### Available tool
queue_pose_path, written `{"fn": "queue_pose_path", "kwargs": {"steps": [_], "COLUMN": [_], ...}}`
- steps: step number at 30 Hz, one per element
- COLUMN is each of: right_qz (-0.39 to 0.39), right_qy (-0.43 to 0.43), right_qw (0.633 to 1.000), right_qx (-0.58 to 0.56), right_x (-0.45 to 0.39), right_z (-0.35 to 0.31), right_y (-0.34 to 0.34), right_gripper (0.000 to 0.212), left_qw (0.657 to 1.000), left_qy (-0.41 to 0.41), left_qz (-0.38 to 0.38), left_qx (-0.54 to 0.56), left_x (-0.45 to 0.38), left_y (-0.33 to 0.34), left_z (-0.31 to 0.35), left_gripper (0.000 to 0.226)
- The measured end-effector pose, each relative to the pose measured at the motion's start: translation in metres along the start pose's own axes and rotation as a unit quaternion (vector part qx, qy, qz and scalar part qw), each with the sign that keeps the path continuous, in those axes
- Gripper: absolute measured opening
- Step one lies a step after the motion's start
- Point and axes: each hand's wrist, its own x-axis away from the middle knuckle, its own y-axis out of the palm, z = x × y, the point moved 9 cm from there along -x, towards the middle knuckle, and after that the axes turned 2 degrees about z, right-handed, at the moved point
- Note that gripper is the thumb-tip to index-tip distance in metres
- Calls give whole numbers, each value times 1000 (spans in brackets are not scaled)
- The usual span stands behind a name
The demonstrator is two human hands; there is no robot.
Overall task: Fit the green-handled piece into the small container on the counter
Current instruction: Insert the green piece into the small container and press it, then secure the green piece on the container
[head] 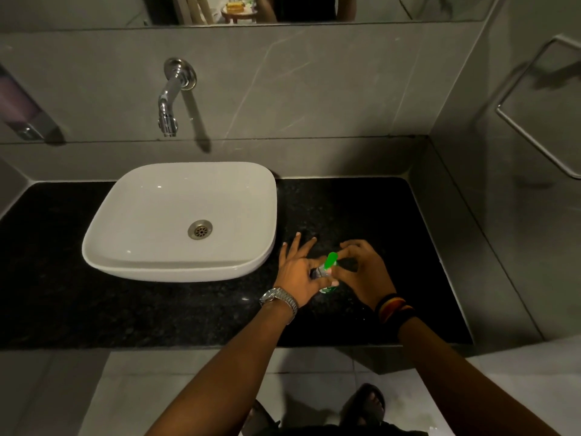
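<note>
A bright green-handled piece [331,259] sticks up at a tilt between my two hands, over the black counter [361,209] to the right of the basin. Below it a small container [326,288] with a green-and-white label is mostly hidden by my fingers. My left hand [298,272] grips the container with thumb and forefinger, the other fingers spread outwards. My right hand [364,272] pinches the top of the green handle with its fingertips. Whether the piece's lower end is inside the container is hidden.
A white rectangular basin [132,247] stands on the counter to the left, under a chrome wall tap [171,99]. A grey wall with a metal towel rail [534,127] closes the right side. The counter's front edge runs just below my wrists.
</note>
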Motion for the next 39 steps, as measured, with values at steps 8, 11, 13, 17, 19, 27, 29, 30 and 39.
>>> {"fn": "queue_pose_path", "kwargs": {"steps": [8, 11, 13, 17, 19, 27, 29, 30, 39], "right_qz": [-38, -14, 4, -24, -27, -2, -21, -24, -33], "right_qy": [-19, -6, 10, -1, -19, 21, -3, -8, -10], "right_qw": [999, 1000, 1000, 1000, 999, 999, 999, 999, 999], "right_qx": [-5, -1, 8, -14, -26, -41, -34, -30, -27], "right_x": [2, -1, -4, 2, 4, 3, 5, 5, 4], "right_z": [-1, 0, 1, 2, 2, 3, 2, 1, -5], "right_y": [4, 3, 2, 7, 7, 6, 9, 9, 8], "right_gripper": [44, 32, 36, 51, 44, 43, 39, 34, 35], "left_qw": [1000, 1000, 1000, 1000, 1000, 1000, 1000, 1000, 1000], "left_qy": [-4, -1, 6, 8, 0, 7, 5, 6, 9], "left_qz": [10, 14, 15, 11, 10, 18, 19, 20, 17], "left_qx": [-8, -10, -5, -12, -8, -15, -11, -9, -11], "left_x": [2, 1, 1, 2, 3, -1, 1, 1, 1], "left_y": [-1, -1, -3, -2, -1, 2, 2, 2, 2], "left_z": [0, 0, 2, 3, 1, -3, -4, -3, -2], "left_gripper": [49, 51, 53, 53, 55, 52, 56, 57, 59]}}
